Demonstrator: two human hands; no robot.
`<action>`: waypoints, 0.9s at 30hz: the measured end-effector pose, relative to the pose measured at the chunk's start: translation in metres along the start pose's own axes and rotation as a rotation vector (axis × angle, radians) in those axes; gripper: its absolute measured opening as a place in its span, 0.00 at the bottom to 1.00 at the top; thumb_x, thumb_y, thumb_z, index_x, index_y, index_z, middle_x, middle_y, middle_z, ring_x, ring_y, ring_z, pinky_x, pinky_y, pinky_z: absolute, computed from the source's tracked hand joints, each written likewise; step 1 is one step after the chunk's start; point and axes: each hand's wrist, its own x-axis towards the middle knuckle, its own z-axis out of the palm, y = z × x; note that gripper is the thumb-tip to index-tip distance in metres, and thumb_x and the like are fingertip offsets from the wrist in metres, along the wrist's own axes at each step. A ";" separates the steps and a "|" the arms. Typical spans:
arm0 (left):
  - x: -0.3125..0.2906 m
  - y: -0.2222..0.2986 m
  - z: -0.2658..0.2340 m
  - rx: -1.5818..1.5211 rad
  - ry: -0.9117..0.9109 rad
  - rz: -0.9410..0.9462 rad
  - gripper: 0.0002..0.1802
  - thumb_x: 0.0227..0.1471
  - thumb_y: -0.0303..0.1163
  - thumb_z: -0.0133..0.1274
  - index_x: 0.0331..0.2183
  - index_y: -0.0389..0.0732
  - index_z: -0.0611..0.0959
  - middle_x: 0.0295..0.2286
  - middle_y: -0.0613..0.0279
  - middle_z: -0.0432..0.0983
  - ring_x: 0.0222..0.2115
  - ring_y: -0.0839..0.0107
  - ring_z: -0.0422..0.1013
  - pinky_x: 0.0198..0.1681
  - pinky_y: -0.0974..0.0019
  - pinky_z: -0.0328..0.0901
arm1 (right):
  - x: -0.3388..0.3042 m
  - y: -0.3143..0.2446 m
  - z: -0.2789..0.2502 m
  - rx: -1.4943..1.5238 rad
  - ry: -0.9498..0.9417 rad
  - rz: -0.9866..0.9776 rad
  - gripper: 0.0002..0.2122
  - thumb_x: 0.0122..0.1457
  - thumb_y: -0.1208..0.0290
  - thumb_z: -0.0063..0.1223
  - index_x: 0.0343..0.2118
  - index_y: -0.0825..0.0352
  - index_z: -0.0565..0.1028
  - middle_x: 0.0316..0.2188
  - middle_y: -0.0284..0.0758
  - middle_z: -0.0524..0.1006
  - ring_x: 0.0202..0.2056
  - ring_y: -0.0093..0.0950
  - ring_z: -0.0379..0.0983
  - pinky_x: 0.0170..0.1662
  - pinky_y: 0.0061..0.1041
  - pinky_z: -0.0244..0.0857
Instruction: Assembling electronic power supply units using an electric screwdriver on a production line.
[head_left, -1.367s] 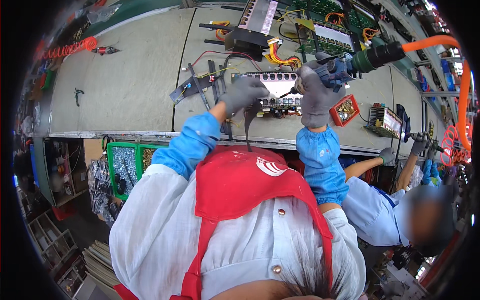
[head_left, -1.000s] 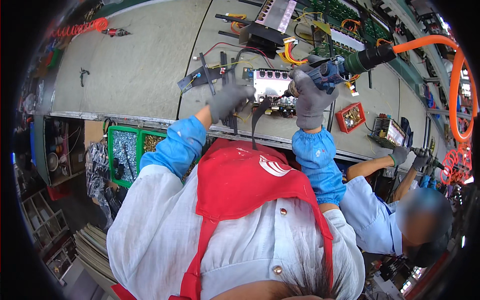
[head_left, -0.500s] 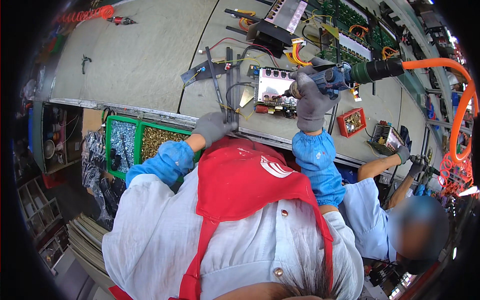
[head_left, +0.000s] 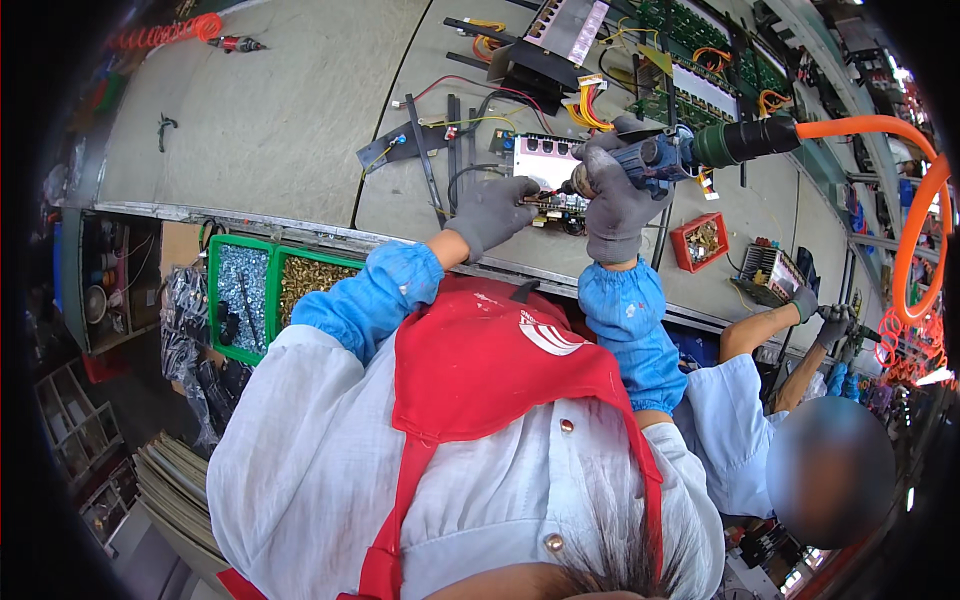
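My right hand [head_left: 615, 212], in a grey glove, is wrapped round a blue-grey air screwdriver [head_left: 645, 160] held nearly level, its tip pointing left. Under that tip lies a circuit board with a pale metal plate [head_left: 545, 160]. From the left, my left hand [head_left: 490, 215], also gloved, reaches to the board's near left edge. Its fingers are drawn together beside the screwdriver's tip; whatever they pinch is too small or hidden to make out. Dark strips [head_left: 425, 155] and loose wires lie left of the board.
Green bins of silver screws [head_left: 243, 285] and brass screws [head_left: 300, 283] sit below the bench edge. A red box of small parts [head_left: 701, 243] stands to the right. An orange hose [head_left: 870, 125] runs from the screwdriver. At the lower right, a co-worker [head_left: 740, 430] works beside another board.
My left hand has moved right and up from the bench edge to the board, near the screwdriver's tip. My right hand keeps its grip on the screwdriver at nearly the same place.
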 end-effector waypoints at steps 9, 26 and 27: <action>0.006 -0.001 -0.001 -0.126 -0.058 -0.068 0.24 0.41 0.36 0.59 0.42 0.37 0.81 0.35 0.50 0.79 0.35 0.62 0.76 0.42 0.63 0.68 | 0.001 0.006 -0.008 0.163 -0.110 0.120 0.20 0.44 0.85 0.56 0.44 0.72 0.71 0.26 0.35 0.77 0.24 0.21 0.73 0.27 0.19 0.69; 0.009 -0.015 0.004 -0.453 -0.113 -0.024 0.26 0.43 0.33 0.58 0.45 0.31 0.78 0.37 0.51 0.78 0.33 0.69 0.75 0.36 0.68 0.71 | 0.004 0.007 -0.013 0.117 -0.317 0.180 0.21 0.40 0.86 0.55 0.42 0.71 0.73 0.29 0.34 0.77 0.31 0.21 0.75 0.34 0.21 0.70; 0.008 -0.011 -0.001 -0.395 -0.132 -0.048 0.26 0.43 0.32 0.58 0.46 0.31 0.77 0.38 0.50 0.77 0.33 0.69 0.75 0.36 0.68 0.71 | 0.006 0.007 -0.014 0.130 -0.406 0.226 0.21 0.39 0.85 0.56 0.41 0.70 0.73 0.29 0.35 0.77 0.31 0.22 0.74 0.34 0.21 0.70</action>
